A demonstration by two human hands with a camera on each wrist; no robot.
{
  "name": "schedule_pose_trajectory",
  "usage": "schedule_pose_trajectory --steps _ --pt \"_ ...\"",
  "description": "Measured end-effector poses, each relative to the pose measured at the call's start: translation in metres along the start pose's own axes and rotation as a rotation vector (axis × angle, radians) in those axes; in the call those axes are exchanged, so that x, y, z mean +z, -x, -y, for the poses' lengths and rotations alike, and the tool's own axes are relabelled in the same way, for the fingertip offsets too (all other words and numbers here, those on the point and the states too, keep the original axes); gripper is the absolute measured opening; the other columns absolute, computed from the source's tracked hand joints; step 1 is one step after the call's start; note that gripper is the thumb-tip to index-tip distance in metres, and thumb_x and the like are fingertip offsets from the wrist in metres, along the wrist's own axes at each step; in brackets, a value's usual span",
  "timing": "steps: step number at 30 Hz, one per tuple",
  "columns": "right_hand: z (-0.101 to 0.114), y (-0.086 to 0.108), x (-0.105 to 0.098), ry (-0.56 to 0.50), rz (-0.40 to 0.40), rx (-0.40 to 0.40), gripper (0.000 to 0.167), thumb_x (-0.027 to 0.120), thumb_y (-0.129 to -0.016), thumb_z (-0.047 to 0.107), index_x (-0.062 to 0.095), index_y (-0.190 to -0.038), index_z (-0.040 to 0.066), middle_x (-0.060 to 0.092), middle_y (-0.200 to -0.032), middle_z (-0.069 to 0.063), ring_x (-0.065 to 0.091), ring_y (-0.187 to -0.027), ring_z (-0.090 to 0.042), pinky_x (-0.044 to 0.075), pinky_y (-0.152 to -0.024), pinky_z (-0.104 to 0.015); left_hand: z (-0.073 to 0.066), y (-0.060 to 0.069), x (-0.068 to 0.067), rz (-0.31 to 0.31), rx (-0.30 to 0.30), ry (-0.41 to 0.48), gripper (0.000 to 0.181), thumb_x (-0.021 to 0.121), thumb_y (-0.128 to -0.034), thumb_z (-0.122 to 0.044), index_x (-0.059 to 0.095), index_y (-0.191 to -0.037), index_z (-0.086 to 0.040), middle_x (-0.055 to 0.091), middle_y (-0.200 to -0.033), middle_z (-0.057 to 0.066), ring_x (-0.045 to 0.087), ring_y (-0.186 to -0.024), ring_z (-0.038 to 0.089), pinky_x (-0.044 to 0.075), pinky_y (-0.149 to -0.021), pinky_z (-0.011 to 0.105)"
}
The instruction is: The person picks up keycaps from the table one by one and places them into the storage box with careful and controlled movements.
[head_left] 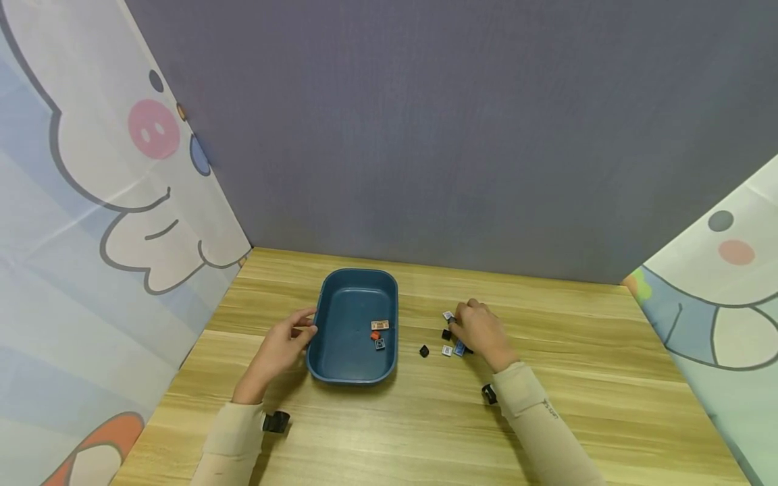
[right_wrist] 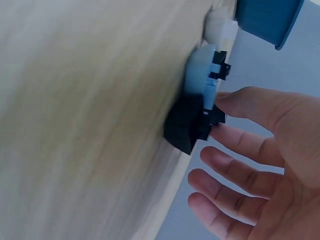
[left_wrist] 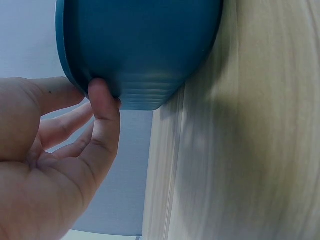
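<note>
A dark blue plastic bin (head_left: 355,378) stands on the wooden table. My left hand (head_left: 283,345) pinches its left rim, thumb on one side and index finger on the other, as the left wrist view shows. Inside lie a beige keycap (head_left: 379,325) with print, a small orange piece (head_left: 375,335) and a grey keycap (head_left: 379,344). Right of the bin my right hand (head_left: 483,332) pinches a small black keycap (right_wrist: 218,116) between thumb and index finger, other fingers spread. Near it lie a blue keycap (head_left: 459,348), a white keycap (head_left: 447,351) and black keycaps (head_left: 424,351).
Another white keycap (head_left: 448,315) lies just beyond the right fingertips. A grey partition (head_left: 450,135) rises along the table's back edge. Printed cartoon sheets (head_left: 146,223) hang at both sides. Black wrist straps or mounts (head_left: 277,422) sit at both sleeves.
</note>
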State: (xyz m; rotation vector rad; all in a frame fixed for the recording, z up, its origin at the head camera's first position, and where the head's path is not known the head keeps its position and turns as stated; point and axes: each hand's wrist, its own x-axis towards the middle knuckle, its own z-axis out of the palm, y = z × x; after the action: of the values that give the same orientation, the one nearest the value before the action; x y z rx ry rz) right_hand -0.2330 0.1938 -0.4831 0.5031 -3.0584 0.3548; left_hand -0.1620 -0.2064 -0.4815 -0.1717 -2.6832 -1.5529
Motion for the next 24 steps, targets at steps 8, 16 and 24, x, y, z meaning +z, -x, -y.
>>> schedule_pose_trajectory --steps 8,16,24 --pt "0.006 0.0 -0.006 -0.041 -0.069 -0.054 0.02 0.074 -0.091 0.022 0.072 -0.099 0.004 0.062 -0.093 -0.008 0.059 -0.08 -0.024 0.055 -0.068 -0.04 0.001 0.0 0.0 0.0 0.002 0.008 0.04 0.06 -0.1004 -0.004 0.054 -0.14 0.003 0.062 -0.118 0.028 0.067 -0.094 0.035 0.058 -0.069 0.031" --pt "0.023 -0.004 -0.019 -0.073 -0.093 -0.092 0.02 0.074 -0.093 0.025 0.07 -0.101 0.007 0.062 -0.097 -0.009 0.056 -0.077 -0.022 0.051 -0.062 -0.036 0.001 0.0 0.001 -0.001 -0.004 0.008 0.04 0.06 -0.1007 -0.004 0.054 -0.14 0.002 0.062 -0.118 0.027 0.066 -0.095 0.035 0.058 -0.069 0.031" --pt "0.047 -0.011 -0.032 -0.094 -0.128 -0.16 0.02 0.072 -0.095 0.027 0.071 -0.103 0.008 0.063 -0.101 -0.01 0.058 -0.081 -0.022 0.051 -0.067 -0.037 0.001 0.0 0.0 0.0 -0.005 0.012 0.04 0.06 -0.1008 -0.004 0.054 -0.14 0.002 0.062 -0.118 0.027 0.066 -0.095 0.035 0.058 -0.069 0.03"
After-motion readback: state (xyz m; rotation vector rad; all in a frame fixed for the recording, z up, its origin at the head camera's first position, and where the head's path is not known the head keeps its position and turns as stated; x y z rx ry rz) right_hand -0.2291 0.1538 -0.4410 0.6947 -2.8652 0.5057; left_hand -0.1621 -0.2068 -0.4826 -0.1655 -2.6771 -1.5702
